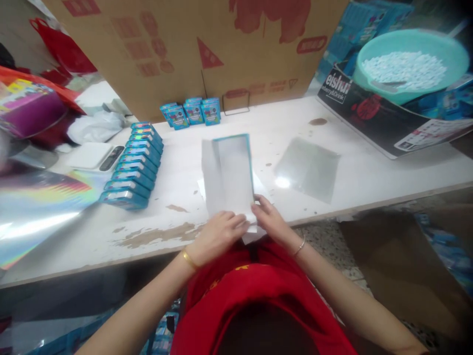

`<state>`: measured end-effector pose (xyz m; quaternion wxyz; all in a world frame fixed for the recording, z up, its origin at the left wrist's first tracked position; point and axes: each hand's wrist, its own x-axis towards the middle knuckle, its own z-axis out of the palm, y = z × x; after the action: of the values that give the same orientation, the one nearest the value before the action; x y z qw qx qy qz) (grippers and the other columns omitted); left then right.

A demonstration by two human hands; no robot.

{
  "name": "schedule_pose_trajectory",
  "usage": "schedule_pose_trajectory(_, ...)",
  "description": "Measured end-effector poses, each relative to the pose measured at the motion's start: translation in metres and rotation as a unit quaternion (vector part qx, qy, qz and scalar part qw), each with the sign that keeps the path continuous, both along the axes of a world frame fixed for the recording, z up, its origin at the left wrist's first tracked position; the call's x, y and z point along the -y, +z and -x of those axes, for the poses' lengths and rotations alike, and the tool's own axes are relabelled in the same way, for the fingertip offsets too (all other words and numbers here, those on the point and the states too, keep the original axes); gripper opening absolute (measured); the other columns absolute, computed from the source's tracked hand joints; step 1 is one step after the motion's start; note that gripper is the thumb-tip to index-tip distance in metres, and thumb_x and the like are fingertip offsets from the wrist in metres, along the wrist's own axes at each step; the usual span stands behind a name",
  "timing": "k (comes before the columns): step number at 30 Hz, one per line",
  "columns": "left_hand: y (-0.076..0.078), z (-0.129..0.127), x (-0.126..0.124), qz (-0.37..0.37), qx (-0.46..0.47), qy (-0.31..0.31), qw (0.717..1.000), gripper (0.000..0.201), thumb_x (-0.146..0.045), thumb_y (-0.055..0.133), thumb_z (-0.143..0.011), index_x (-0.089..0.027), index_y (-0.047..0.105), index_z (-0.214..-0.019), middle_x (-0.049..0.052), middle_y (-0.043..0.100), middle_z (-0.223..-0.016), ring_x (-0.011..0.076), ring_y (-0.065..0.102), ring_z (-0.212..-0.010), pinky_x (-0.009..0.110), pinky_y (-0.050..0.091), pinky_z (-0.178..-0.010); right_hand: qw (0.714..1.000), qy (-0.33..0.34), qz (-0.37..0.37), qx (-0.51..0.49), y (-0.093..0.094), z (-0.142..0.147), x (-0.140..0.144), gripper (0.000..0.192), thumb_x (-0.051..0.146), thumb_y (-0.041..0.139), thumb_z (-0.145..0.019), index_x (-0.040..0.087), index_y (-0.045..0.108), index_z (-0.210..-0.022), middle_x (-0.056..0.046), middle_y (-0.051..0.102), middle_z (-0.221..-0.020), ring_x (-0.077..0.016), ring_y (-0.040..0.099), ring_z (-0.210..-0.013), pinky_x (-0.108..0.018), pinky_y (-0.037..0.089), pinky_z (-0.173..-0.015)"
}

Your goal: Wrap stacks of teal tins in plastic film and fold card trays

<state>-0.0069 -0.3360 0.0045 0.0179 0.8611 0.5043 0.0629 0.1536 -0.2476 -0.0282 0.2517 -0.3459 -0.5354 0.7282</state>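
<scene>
A partly folded cardboard carton, white inside with a thin blue edge, stands up from the table's front edge before me. My left hand has its fingers closed on the carton's lower end, around a small white flap. At the lower right corner, my right hand pinches the carton's edge between thumb and fingers. White sheet-like pieces show partly behind and below the carton; I cannot tell whether they belong to it. To the right lies a clear plastic sheet, flat on the table and touched by neither hand.
Left stands a row of blue boxes beside a white digital scale. More blue packs stand before a large brown carton. A turquoise bowl of small pale pieces is at right. Shiny holographic film covers the left end.
</scene>
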Motion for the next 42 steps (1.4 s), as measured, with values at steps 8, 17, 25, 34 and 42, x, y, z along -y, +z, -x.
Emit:
schedule_pose_trajectory(8, -0.017, 0.021, -0.01, 0.237, 0.139, 0.013, 0.961, 0.024, -0.027, 0.042, -0.094, -0.024, 0.063, -0.104, 0.001, 0.063, -0.093, 0.0126, 0.058, -0.081, 0.021, 0.04, -0.071, 0.962, 0.084, -0.2, 0.166, -0.02, -0.004, -0.016, 0.038, 0.05, 0.043, -0.091, 0.02, 0.063, -0.1, -0.003, 0.058, -0.078, -0.0176, 0.057, -0.073, -0.032, 0.049, -0.071)
schedule_pose_trajectory(17, -0.017, 0.013, -0.023, 0.252, 0.089, 0.059, 0.962, 0.016, -0.031, 0.049, -0.089, -0.021, 0.06, -0.094, 0.002, 0.066, -0.082, 0.0154, 0.059, -0.074, 0.023, 0.036, -0.063, 0.898, 0.138, -0.414, 0.051, -0.051, -0.044, -0.007, 0.041, 0.023, 0.036, -0.096, 0.026, 0.044, -0.136, -0.009, 0.053, -0.109, -0.0178, 0.054, -0.101, -0.036, 0.046, -0.089)
schedule_pose_trajectory(25, -0.02, 0.017, -0.02, 0.213, 0.114, 0.008, 0.97, 0.024, -0.034, 0.042, -0.092, -0.023, 0.062, -0.094, 0.0, 0.066, -0.089, 0.0134, 0.059, -0.078, 0.022, 0.037, -0.067, 0.913, 0.152, -0.377, 0.03, -0.056, -0.035, -0.007, 0.035, 0.026, 0.039, -0.096, 0.025, 0.051, -0.129, -0.004, 0.056, -0.09, -0.0149, 0.055, -0.082, -0.031, 0.048, -0.076)
schedule_pose_trajectory(34, -0.02, 0.012, -0.028, 0.241, 0.109, 0.085, 0.961, 0.032, -0.04, 0.04, -0.093, -0.02, 0.064, -0.084, 0.001, 0.064, -0.071, 0.0123, 0.054, -0.062, 0.022, 0.033, -0.059, 0.91, 0.225, -0.348, 0.005, -0.054, -0.037, -0.019, 0.024, 0.017, 0.044, -0.092, 0.02, 0.057, -0.112, -0.007, 0.059, -0.099, -0.0165, 0.056, -0.094, -0.033, 0.047, -0.084)
schedule_pose_trajectory(42, -0.02, 0.009, -0.03, 0.217, 0.151, 0.082, 0.961, 0.021, -0.032, 0.041, -0.093, -0.018, 0.057, -0.092, 0.003, 0.062, -0.085, 0.0138, 0.056, -0.075, 0.024, 0.041, -0.067, 0.909, 0.231, -0.346, 0.025, -0.045, -0.041, -0.011, 0.029, 0.026, 0.058, -0.084, 0.018, 0.051, -0.112, -0.006, 0.055, -0.099, -0.0167, 0.054, -0.086, -0.031, 0.048, -0.077)
